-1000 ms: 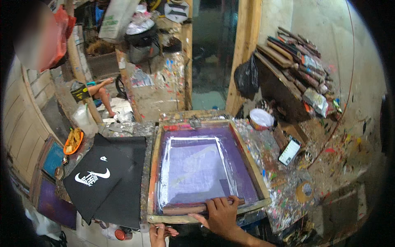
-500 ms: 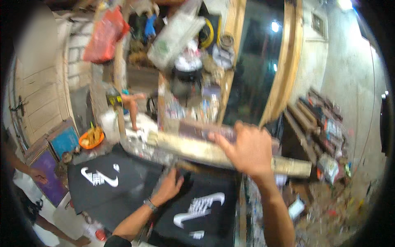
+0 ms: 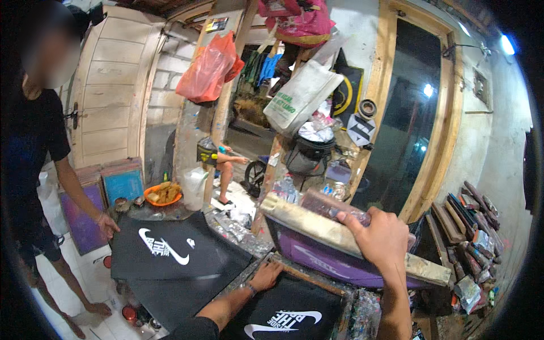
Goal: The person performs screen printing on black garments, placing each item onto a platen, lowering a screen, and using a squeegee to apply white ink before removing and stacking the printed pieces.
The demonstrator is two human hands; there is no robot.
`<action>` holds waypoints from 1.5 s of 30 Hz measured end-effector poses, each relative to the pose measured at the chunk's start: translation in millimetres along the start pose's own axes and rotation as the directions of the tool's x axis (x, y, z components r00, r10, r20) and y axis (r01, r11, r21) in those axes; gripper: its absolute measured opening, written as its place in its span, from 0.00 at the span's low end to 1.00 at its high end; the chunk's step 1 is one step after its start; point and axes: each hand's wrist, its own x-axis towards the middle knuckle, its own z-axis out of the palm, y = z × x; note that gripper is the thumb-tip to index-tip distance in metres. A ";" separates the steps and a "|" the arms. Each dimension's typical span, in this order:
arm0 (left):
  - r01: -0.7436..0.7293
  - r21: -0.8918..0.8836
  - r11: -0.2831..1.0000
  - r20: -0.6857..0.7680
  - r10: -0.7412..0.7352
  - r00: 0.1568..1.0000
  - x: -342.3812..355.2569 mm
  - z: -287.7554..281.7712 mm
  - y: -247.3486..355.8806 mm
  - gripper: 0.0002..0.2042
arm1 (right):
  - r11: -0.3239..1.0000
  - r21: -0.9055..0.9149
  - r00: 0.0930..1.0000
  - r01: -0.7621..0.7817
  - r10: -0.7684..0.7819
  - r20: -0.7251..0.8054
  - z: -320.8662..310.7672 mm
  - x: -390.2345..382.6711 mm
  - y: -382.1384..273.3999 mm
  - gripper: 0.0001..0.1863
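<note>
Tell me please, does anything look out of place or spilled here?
Perhaps the orange dish of food: it sits close to the black printed sheet, near a worktop with paint-like spatters, an odd place for food.

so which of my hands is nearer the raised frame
Right: your right hand grips the edge of the raised frame, while your left hand is lower down, by the far left corner of the front black cloth.
</note>
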 end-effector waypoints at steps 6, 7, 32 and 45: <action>0.495 -0.827 0.267 0.351 -0.443 0.825 10.9 -83.6 -54.4 0.12 | 1.000 0.022 1.000 -0.020 0.020 -0.001 1.1 13.2 3.9 0.42; 0.470 -0.873 0.131 0.352 -0.500 0.791 -2.3 -104.4 -58.3 0.13 | 0.999 0.023 0.999 -0.032 0.032 -0.006 0.5 15.1 6.2 0.42; 0.518 -0.258 0.816 0.188 -0.483 0.855 -322.3 -281.3 13.0 0.33 | 0.998 0.049 0.996 0.048 -0.051 0.078 33.7 77.4 8.6 0.52; 0.107 -0.168 0.980 0.543 0.002 0.840 -304.7 -245.0 105.0 0.36 | 0.966 0.156 0.977 0.204 -0.211 0.032 17.2 70.0 36.6 0.42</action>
